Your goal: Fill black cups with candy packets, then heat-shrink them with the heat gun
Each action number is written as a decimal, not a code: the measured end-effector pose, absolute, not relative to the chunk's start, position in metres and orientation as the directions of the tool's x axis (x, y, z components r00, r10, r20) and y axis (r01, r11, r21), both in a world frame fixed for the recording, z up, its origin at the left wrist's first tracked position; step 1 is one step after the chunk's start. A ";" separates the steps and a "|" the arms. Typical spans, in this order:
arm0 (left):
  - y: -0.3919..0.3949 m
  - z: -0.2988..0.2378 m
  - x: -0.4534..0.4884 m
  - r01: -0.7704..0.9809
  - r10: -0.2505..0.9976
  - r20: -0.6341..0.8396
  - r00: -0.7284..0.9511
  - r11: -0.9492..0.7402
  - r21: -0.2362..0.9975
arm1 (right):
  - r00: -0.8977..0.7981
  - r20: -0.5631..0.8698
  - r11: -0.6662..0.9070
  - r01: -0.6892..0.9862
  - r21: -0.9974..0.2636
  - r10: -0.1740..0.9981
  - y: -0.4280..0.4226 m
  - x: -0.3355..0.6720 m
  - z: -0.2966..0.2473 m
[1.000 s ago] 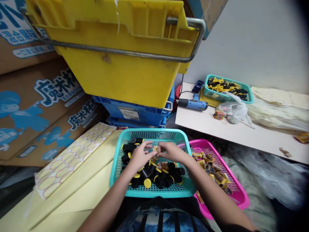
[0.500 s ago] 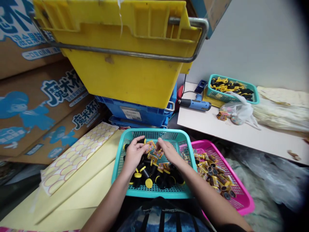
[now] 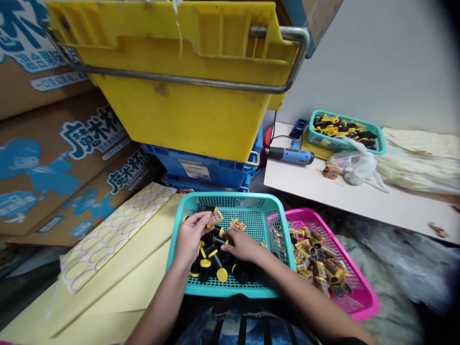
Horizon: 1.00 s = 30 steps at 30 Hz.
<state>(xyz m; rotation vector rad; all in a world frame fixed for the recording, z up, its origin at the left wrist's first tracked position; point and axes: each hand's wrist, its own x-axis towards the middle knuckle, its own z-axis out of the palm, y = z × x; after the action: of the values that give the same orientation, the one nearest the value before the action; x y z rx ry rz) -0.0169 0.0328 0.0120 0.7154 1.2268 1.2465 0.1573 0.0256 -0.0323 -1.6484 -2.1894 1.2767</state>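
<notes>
One small printed wrapper [image 3: 215, 217] pinched in left hand [image 3: 190, 235], over left side of teal basket [image 3: 233, 289]. Yellow-capped black cylinders [image 3: 217, 261] heaped below. Right hand [image 3: 244, 245] curled down onto them, can't tell if it grips anything. Pink basket [image 3: 364, 306] just right of teal one, holding printed cylinders [image 3: 319, 269].

Left hand [image 3: 189, 235] pinches a printed wrapper [image 3: 215, 218] over the turquoise basket [image 3: 233, 290]; right hand [image 3: 243, 244] down among yellow-capped black tubes [image 3: 216, 260]!
</notes>
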 end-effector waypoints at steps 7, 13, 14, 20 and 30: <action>0.030 0.019 -0.019 -0.266 0.953 -0.273 -0.131 0.232 0.936 | -0.421 -0.346 0.041 0.681 -0.731 0.838 0.026 0.150 -0.039; 0.025 0.026 -0.031 -0.157 0.967 -0.203 -0.157 0.178 0.971 | -0.257 -0.112 -0.075 0.152 -0.986 0.960 0.031 0.178 0.002; 0.025 0.025 -0.031 -0.151 0.969 -0.198 -0.150 0.175 0.973 | -0.236 -0.092 -0.089 0.025 -0.996 0.967 0.033 0.181 0.011; 0.024 0.030 -0.024 -0.142 0.985 -0.142 -0.098 0.128 0.982 | -0.291 -0.132 -0.164 -0.089 -0.983 0.948 0.037 0.182 0.036; 0.029 0.039 -0.021 -0.096 0.991 -0.133 -0.021 0.131 0.987 | -0.328 -0.142 -0.168 -0.050 -0.985 0.934 0.038 0.183 0.034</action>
<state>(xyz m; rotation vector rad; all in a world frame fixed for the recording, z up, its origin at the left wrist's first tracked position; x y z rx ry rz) -0.0209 0.0287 0.0393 1.0299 1.2195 1.1743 0.1834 0.0377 0.0338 -1.0923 -1.3077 1.6065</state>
